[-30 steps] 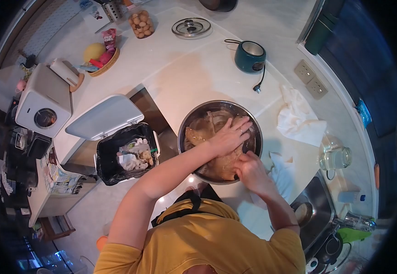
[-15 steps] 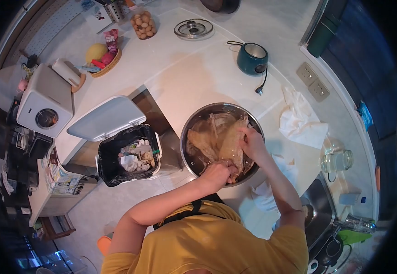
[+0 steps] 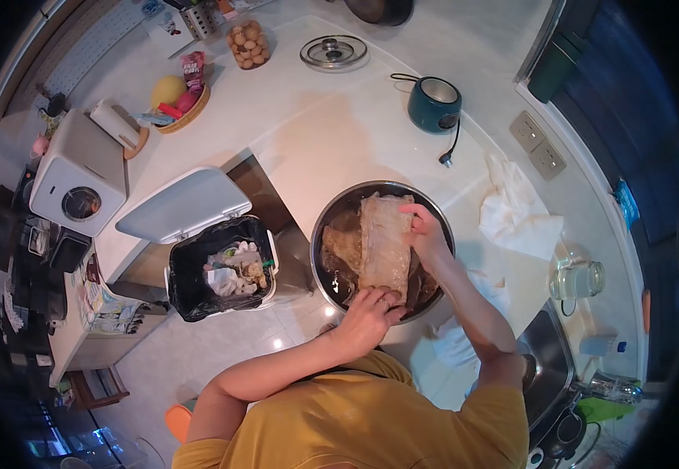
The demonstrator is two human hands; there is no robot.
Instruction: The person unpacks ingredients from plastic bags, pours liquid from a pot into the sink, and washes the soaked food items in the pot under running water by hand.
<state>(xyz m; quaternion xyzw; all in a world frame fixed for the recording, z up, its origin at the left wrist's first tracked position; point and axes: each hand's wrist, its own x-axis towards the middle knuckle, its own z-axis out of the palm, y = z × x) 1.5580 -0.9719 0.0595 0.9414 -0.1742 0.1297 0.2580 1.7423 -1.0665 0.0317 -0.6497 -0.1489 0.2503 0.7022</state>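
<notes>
A wide metal bowl (image 3: 318, 270) holds brownish liquid and several pale, wrinkled pieces of food. One long, flat, pale piece (image 3: 385, 242) lies upright across the middle of the bowl. My left hand (image 3: 367, 316) grips its lower end at the near rim, fingers curled over it. My right hand (image 3: 427, 234) pinches its upper right edge inside the bowl. Another piece (image 3: 343, 248) rests in the liquid to the left.
An open bin (image 3: 191, 293) with a black liner stands left of the bowl. A green pot (image 3: 435, 105), a glass lid (image 3: 334, 51) and an egg jar (image 3: 247, 45) are behind; a white cloth (image 3: 515, 215), glass jar (image 3: 578, 279) and sink (image 3: 550, 359) are right.
Both hands moved to the edges of one piece, which is now lifted and spread flat in the bowl. Earlier my left hand lay over the food near the top, then dropped to the near rim.
</notes>
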